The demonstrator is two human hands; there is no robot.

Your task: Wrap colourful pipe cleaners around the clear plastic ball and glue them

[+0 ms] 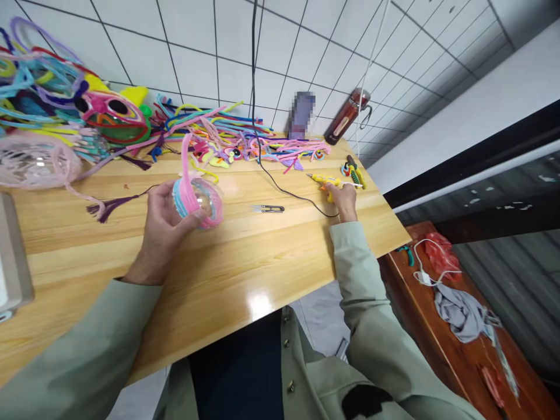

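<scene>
My left hand [168,219] is closed around a clear round ball [205,201] wrapped with pink and light blue pipe cleaners. A pink strip of it sticks up above my fingers. Over at the right, my right hand [342,197] grips a yellow glue gun [322,178], its nozzle pointing left and a white glue stick showing behind. The gun is at the tabletop; a black cord runs from near my hand up the wall. Between my hands lie small thread snips [269,208] with a black handle.
Many coloured pipe cleaners [219,125] lie along the wall, beside a decorated fish-like lantern [114,114] and a pink-wrapped ball [35,160]. A phone [301,115] and a brown flask [347,116] stand at the back. Pliers [359,174] lie near the right edge.
</scene>
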